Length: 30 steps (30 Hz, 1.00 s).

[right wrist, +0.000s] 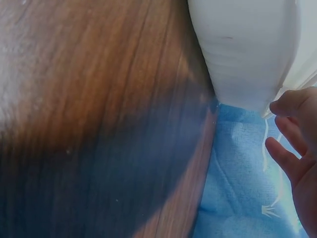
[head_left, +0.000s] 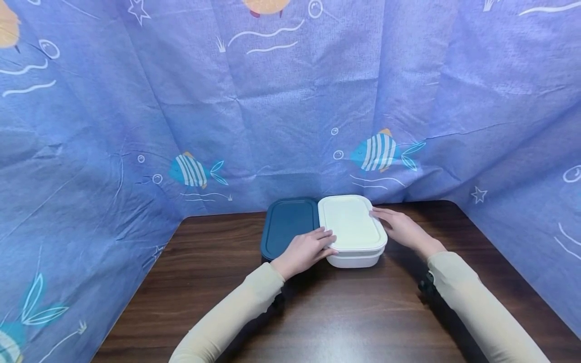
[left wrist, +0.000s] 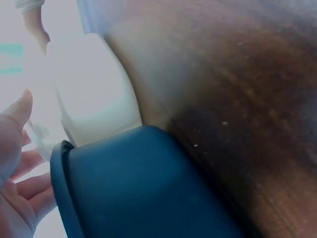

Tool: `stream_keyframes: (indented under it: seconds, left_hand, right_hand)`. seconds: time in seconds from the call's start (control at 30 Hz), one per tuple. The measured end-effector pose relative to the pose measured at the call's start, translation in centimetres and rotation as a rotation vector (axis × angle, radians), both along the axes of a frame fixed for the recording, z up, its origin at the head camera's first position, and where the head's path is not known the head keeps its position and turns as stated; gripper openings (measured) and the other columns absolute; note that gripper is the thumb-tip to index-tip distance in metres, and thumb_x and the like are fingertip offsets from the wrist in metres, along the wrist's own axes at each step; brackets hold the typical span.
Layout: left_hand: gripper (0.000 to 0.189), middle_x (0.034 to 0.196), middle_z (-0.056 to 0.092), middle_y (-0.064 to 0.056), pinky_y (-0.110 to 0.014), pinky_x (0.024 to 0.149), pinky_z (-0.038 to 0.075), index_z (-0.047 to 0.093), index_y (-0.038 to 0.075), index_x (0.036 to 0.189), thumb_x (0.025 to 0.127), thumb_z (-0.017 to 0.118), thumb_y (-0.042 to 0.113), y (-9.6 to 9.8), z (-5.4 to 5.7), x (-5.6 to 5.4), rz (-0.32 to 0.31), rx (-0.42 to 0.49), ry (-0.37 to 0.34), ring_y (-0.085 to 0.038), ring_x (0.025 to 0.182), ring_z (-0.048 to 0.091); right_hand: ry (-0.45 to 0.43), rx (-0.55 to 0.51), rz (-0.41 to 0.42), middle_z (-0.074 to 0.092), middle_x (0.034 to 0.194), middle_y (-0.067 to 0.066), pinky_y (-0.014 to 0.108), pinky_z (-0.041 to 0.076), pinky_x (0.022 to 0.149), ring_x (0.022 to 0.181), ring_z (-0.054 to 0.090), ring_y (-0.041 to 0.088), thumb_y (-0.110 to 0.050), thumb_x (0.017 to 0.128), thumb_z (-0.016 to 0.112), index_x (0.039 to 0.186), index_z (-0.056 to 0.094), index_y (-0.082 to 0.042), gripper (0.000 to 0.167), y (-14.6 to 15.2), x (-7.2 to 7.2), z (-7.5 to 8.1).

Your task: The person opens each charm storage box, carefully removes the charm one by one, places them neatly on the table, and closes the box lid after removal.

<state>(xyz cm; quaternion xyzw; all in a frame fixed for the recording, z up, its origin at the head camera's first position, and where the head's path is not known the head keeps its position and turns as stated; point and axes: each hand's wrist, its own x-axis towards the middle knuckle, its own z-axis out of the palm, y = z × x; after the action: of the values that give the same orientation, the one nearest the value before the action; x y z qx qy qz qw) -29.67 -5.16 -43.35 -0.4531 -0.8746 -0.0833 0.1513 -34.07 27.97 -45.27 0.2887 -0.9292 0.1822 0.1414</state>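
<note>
A white rectangular food container with a white lid (head_left: 351, 222) stands toward the back of the table. In the head view my left hand (head_left: 306, 252) rests fingers on the lid's near left corner, thumb by its front edge. At the lid's right side my right hand (head_left: 406, 232) touches the edge with its fingertips; in the right wrist view its thumb (right wrist: 290, 101) meets the rim. Left of the white container sits a dark blue container (head_left: 290, 224) with its lid on, its wall close beside the white one in the left wrist view.
The brown wooden table (head_left: 363, 312) carries both containers near its back edge. A blue curtain (head_left: 281, 111) with fish prints hangs behind and along both sides.
</note>
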Motion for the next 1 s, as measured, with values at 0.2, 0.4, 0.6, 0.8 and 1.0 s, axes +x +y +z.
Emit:
stream_keyframes:
  seconds: [0.2,0.4,0.6,0.8,1.0]
  left_hand:
    - [0.044,0.135,0.065,-0.007,-0.037,0.103,0.049,0.067,0.012,0.133,0.101,0.059,0.041,0.1,0.9,-0.4,-0.002,0.043,0.013,-0.025,0.131,0.056]
    - [0.041,0.132,0.067,-0.007,-0.037,0.102,0.050,0.069,0.012,0.130,0.101,0.060,0.039,0.2,1.6,-0.6,-0.004,0.086,0.034,-0.025,0.129,0.058]
    - [0.038,0.131,0.067,-0.005,-0.036,0.104,0.048,0.069,0.013,0.130,0.101,0.062,0.037,0.2,1.8,-0.6,0.002,0.113,0.015,-0.023,0.130,0.057]
    - [0.037,0.131,0.066,-0.004,-0.035,0.104,0.048,0.068,0.013,0.130,0.102,0.060,0.036,0.3,1.8,-0.6,0.007,0.137,-0.004,-0.022,0.129,0.058]
    - [0.036,0.132,0.066,-0.005,-0.036,0.105,0.048,0.068,0.013,0.130,0.103,0.059,0.034,0.2,2.2,-1.0,0.016,0.149,0.010,-0.022,0.128,0.058]
  right_hand:
    - [-0.005,-0.043,0.009,0.057,0.139,0.026,0.058,0.041,0.106,0.128,0.053,0.044,-0.004,0.094,0.068,0.138,0.058,0.004,0.046,0.1,-0.2,0.5]
    - [-0.016,-0.091,-0.003,0.058,0.138,0.025,0.058,0.040,0.107,0.128,0.053,0.043,-0.003,0.092,0.070,0.138,0.058,0.004,0.048,0.2,-0.4,0.6]
    - [0.039,-0.126,-0.083,0.063,0.129,0.024,0.058,0.045,0.101,0.120,0.059,0.042,-0.004,0.089,0.073,0.132,0.064,0.001,0.044,-0.6,-0.5,0.1]
    - [0.143,-0.147,-0.149,0.066,0.121,0.023,0.058,0.051,0.090,0.108,0.065,0.042,0.000,0.087,0.071,0.122,0.067,0.000,0.036,-1.7,-0.3,-0.2]
    - [0.262,-0.197,-0.134,0.069,0.121,0.021,0.057,0.053,0.087,0.106,0.066,0.041,0.003,0.085,0.071,0.121,0.069,0.000,0.036,-2.2,-0.8,-0.5]
